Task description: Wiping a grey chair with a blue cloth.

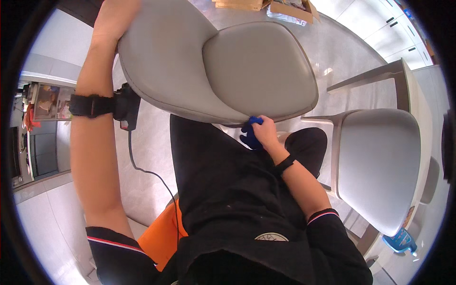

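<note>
Before me is a grey upholstered chair [263, 67], with its backrest [167, 53] towards the left. My left hand [117, 17] lies at the backrest's far left edge; it is blurred and its fingers run to the picture's top, so its grip does not show. In my right hand [265, 131] a blue cloth [252, 139] is bunched, held against the near lower rim of the chair by the seat. The chair's legs are mostly hidden. A black strap [92, 106] with a device [127, 106] circles my left forearm, and a black band [285, 164] my right wrist.
A second grey chair [377, 167] stands at the right by a table [415, 89]. Near it is a blue bottle [400, 241]. An open cardboard box [292, 12] sits at the far side. A cable [153, 172] hangs beside an orange plastic object [160, 231] at lower left.
</note>
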{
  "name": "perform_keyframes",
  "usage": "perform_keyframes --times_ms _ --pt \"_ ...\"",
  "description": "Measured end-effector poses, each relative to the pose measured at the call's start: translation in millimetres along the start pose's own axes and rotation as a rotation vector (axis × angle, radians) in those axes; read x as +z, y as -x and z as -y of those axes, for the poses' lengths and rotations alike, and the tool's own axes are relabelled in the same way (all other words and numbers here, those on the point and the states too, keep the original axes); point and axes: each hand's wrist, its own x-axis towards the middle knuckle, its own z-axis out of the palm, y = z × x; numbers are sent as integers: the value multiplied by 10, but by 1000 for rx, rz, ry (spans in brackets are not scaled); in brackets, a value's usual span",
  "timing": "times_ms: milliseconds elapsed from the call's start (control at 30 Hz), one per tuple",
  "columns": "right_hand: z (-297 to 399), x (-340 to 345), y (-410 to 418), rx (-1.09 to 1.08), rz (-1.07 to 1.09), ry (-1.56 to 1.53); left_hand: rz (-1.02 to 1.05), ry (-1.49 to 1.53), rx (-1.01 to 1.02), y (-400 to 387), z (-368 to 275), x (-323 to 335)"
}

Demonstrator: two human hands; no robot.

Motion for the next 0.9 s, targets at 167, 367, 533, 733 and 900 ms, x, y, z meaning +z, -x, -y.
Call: perform_keyframes --times_ms 167,367,533,733,900 --pt "631 -69 258 -58 44 -214 -9 -2 -101 -189 335 -91" --pt "140 24 10 -95 25 -258 82 29 -112 -246 327 -7" --pt "-113 121 -14 25 4 -233 115 26 -107 -312 432 -82" --pt "172 -473 42 133 -146 -674 133 32 -115 -368 550 -174" --pt "406 -472 65 -139 -108 -573 122 46 -106 -383 471 -130"
